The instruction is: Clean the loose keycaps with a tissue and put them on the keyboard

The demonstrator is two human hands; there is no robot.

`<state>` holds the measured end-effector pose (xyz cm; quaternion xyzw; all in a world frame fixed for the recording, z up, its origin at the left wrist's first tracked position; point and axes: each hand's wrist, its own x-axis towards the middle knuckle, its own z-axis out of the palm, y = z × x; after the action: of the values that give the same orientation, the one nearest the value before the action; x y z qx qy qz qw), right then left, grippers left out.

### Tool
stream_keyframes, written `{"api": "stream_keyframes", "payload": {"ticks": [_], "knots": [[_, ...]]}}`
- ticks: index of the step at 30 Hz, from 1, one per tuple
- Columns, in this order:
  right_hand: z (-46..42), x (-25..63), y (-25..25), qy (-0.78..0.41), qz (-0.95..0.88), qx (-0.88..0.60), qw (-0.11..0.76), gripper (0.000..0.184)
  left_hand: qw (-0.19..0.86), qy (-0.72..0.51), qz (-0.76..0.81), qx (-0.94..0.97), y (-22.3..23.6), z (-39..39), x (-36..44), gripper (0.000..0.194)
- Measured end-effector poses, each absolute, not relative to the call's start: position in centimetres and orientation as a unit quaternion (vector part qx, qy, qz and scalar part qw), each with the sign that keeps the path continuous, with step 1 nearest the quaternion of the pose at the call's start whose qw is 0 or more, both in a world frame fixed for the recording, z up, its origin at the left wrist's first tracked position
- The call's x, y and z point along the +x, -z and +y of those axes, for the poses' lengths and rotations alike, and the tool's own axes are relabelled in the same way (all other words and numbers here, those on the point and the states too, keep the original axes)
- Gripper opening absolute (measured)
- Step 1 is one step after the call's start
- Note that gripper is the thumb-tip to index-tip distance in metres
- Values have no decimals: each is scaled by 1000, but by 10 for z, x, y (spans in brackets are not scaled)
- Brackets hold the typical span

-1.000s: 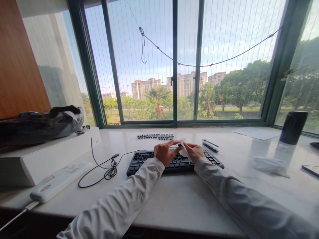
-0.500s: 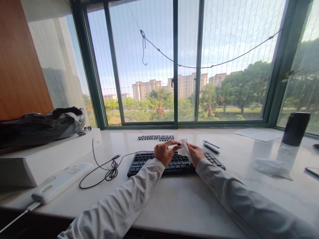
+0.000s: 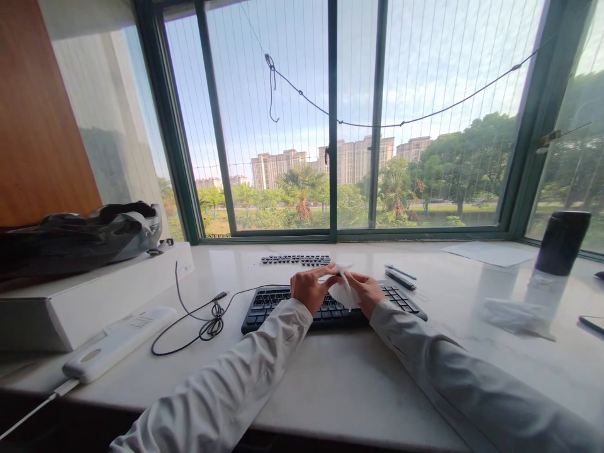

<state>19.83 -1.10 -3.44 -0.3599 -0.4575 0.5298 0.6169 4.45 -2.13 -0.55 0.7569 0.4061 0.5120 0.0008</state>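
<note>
Both hands meet just above the black keyboard (image 3: 330, 307), which lies on the pale marble counter (image 3: 330, 377) and serves as the landmark here. The left hand (image 3: 307, 289) hovers over the keyboard's middle rows, its thumb and forefinger pinched together on the upper edge of a small white wipe (image 3: 343, 290); its other fingers are loosely curled. The right hand (image 3: 365, 292) sits just right of it, also over the keys, fingers closed on the wipe's right side. The wipe hangs between the two hands, touching both, crumpled and drooping toward the keys; whether it touches the keyboard cannot be told. A tiny dark object may sit at the left fingertips, but it is too small to be sure.

Beyond the keyboard, toward the window, lies a row of loose black keycaps (image 3: 296, 259). To the keyboard's right rear lie two pens (image 3: 399, 275). Left of the keyboard its black cable (image 3: 207, 321) coils on the counter, and farther left a white power strip (image 3: 117, 343) rests beside a white box (image 3: 94, 296). Well to the right of the keyboard stand a dark tumbler (image 3: 561, 242) and a crumpled tissue (image 3: 512, 313).
</note>
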Motion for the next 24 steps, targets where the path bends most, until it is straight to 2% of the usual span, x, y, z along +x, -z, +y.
{"api": "stream_keyframes", "payload": {"ticks": [6,13,20,24], "knots": [[-8,201,34,-500,-469,-389,615,50,-22,-531,390,752,10,-19,44,21],[-5,202,37,-435,-493,-409,633,49,16,-558,363,746,9,-19,45,22],[-14,195,31,-514,-467,-348,630,43,37,-551,421,719,0,-26,45,23],[-18,193,29,-531,-480,-322,620,46,102,-566,420,702,0,-22,45,26]]}}
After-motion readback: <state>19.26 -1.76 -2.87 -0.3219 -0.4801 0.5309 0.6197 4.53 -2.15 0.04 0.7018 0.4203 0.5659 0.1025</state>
